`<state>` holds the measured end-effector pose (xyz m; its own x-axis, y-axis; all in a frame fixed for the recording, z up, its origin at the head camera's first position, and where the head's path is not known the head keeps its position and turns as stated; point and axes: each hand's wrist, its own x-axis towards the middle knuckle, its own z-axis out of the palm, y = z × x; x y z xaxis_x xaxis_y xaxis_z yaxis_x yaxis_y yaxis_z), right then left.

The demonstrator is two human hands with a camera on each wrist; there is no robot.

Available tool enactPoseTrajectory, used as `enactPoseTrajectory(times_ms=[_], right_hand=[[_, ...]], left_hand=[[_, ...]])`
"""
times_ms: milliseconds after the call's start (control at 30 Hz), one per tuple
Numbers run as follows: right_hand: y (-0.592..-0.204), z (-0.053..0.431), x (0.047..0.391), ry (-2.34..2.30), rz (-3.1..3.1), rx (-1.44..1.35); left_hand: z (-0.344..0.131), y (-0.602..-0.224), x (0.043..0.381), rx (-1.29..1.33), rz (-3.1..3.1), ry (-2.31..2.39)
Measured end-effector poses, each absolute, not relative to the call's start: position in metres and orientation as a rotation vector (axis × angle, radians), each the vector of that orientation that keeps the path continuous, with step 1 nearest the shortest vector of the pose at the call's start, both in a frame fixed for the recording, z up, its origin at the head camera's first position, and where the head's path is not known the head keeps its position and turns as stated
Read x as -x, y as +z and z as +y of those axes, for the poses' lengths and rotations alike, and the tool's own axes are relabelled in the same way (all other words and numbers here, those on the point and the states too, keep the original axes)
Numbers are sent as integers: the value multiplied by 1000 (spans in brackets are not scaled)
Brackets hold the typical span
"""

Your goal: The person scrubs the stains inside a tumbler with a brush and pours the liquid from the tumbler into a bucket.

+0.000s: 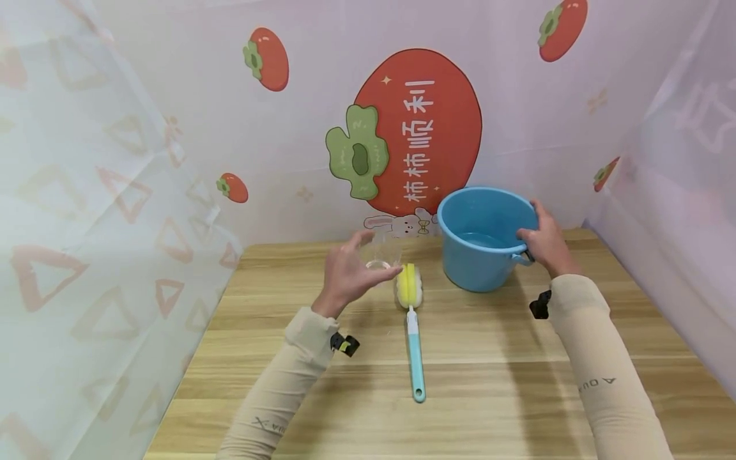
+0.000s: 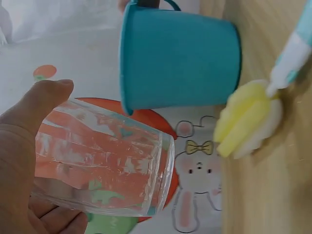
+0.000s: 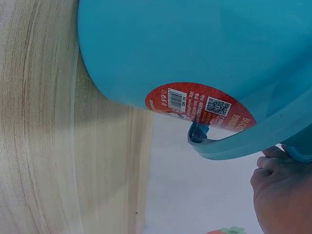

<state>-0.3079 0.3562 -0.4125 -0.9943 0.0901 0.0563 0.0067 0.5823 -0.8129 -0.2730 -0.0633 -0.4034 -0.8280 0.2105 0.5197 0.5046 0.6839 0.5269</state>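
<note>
A clear drinking glass is gripped by my left hand, thumb on one side and fingers on the other. In the left wrist view the glass is off the table. My right hand holds the right rim of a blue bucket, thumb over the edge. A red oval label and the bucket's handle show in the right wrist view. Between the hands lies a cleaning brush with a yellow and white sponge head and a light blue handle, touched by neither hand.
The wooden table carries these things. Behind it hangs a white curtain printed with red persimmons and a rabbit. More printed sheets stand along the left and right sides, close to the table's edges.
</note>
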Motion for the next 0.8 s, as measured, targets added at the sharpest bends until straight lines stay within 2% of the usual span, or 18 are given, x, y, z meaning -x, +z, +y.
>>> enactPoseTrajectory(times_ms=[433, 800], right_hand=[[-411, 354, 307, 1410, -2707, 81], [-408, 359, 303, 1351, -2731, 69]], left_hand=[[-81, -474, 246, 412, -2579, -1154], [-81, -500, 236, 400, -2650, -1178]])
